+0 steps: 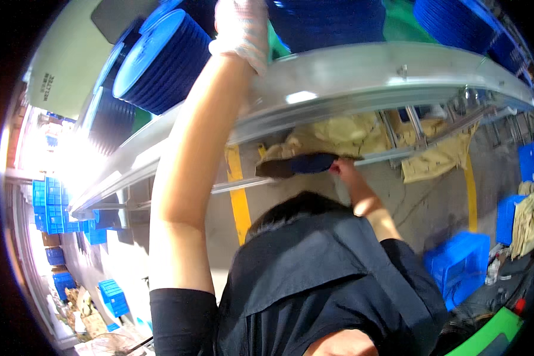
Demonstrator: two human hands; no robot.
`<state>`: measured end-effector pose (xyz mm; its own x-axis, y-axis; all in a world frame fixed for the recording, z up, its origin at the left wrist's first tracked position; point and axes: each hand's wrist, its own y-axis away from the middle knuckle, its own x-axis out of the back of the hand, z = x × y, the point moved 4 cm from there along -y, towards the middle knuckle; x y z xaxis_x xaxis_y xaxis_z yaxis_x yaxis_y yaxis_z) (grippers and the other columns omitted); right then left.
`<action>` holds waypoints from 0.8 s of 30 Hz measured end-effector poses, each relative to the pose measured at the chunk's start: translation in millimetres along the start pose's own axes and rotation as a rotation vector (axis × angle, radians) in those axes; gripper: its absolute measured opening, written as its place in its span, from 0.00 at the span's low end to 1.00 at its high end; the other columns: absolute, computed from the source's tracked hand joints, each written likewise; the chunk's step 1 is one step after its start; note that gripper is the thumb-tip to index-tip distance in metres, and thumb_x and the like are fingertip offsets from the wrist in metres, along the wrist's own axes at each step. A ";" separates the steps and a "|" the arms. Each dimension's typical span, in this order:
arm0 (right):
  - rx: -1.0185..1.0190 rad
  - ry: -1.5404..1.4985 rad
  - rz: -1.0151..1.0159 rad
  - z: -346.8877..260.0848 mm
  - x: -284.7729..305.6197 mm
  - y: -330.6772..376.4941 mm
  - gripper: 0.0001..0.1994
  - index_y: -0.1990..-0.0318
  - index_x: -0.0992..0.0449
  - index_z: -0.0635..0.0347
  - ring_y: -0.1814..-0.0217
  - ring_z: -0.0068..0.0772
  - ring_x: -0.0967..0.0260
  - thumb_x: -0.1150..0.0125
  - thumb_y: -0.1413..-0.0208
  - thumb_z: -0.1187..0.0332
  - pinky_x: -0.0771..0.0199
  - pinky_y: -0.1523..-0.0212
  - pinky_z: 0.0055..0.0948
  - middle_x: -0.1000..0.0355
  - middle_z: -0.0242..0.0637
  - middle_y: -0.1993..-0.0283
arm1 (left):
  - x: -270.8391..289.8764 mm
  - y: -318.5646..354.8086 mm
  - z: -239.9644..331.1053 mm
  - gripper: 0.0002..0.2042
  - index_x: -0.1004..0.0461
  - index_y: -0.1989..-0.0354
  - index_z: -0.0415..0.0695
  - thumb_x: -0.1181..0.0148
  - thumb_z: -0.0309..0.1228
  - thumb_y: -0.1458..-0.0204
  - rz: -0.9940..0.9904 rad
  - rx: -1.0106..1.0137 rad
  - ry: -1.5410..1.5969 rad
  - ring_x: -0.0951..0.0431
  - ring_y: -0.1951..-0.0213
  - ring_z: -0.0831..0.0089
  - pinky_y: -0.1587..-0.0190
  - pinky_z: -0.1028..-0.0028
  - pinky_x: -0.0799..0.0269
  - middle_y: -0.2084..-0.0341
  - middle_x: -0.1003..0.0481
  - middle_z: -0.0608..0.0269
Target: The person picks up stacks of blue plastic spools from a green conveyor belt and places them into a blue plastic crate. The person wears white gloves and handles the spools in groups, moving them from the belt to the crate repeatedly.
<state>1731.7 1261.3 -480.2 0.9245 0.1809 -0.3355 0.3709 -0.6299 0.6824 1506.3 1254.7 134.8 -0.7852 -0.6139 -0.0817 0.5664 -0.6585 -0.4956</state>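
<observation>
My left arm reaches far forward over the metal table edge. My left hand (pixel 240 29), in a pale glove, is among blue stacks of round, ridged trays or discs; its fingers run out of the top of the picture. The nearest stack (pixel 163 62) stands just left of it, and another stack (pixel 326 24) is to its right. Below the table edge, my right hand (pixel 343 168) has its fingers closed at the right side of a dark, flat, rounded piece (pixel 311 163), navy and brown. Its exact kind is unclear.
The long metal table rim (pixel 362 71) curves across in front of me. Under it hang or lie yellowish cloths (pixel 436 155) near metal rails. Blue crates stand on the floor at right (pixel 457 267) and left (pixel 114 298). Yellow lines (pixel 238 199) mark the floor.
</observation>
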 end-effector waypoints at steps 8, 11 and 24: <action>0.211 0.568 -0.231 38.8 -30.4 71.6 0.26 0.46 0.37 0.59 0.57 0.28 0.38 0.44 0.47 0.52 0.34 0.62 0.34 0.37 0.35 0.53 | 22.0 1.6 -15.8 0.37 0.47 0.36 0.45 0.61 0.60 0.48 0.010 0.050 -0.353 0.40 0.41 0.49 0.39 0.65 0.49 0.42 0.39 0.45; -0.087 0.826 -0.246 66.5 54.6 59.6 0.33 0.37 0.46 0.60 0.35 0.34 0.48 0.44 0.45 0.55 0.42 0.44 0.37 0.44 0.41 0.36 | 11.2 4.1 -4.7 0.36 0.47 0.37 0.44 0.62 0.59 0.47 -0.041 0.137 -0.335 0.41 0.40 0.50 0.38 0.67 0.49 0.42 0.40 0.45; -0.130 0.479 0.293 25.4 173.6 181.9 0.23 0.44 0.36 0.66 0.53 0.42 0.34 0.48 0.44 0.61 0.33 0.55 0.39 0.34 0.48 0.47 | 40.7 -19.1 -91.4 0.24 0.33 0.50 0.44 0.70 0.47 0.38 -0.245 0.622 0.074 0.34 0.51 0.62 0.51 0.65 0.37 0.52 0.31 0.53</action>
<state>1957.4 1159.0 -430.8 0.9158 0.3534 0.1908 0.0727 -0.6129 0.7868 1440.6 1282.1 61.9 -0.9121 -0.3975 -0.1002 0.3907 -0.9169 0.0811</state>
